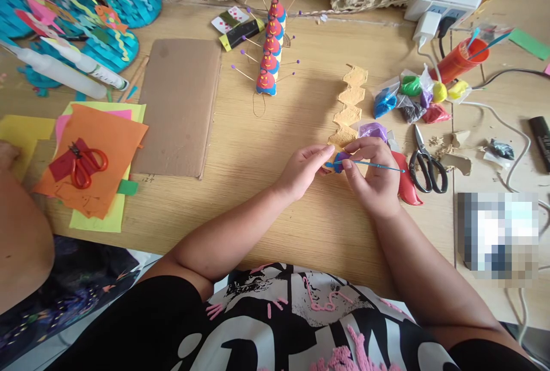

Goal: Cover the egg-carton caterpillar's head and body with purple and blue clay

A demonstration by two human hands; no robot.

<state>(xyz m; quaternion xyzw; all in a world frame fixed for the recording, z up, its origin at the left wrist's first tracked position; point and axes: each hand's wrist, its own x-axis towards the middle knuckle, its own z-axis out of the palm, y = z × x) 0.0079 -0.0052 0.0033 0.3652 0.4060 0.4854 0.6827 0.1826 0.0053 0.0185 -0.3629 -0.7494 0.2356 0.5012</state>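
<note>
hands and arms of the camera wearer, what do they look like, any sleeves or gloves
The left hand and right hand are bare: no gloves, rings or watch show. The forearms are uncovered too, below short black sleeves. The shirt is black with white and grey print and pink details.

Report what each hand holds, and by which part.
Right hand: thin blue stick-shaped tool, pinched nearer its left tip. Left hand: zigzag-edged yellow cardboard strip, apparently by its near end; contact partly hidden.

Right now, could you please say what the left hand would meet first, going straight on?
The left hand would probably meet the purple-and-blue lump, then the right hand, though depth is unclear.
</note>
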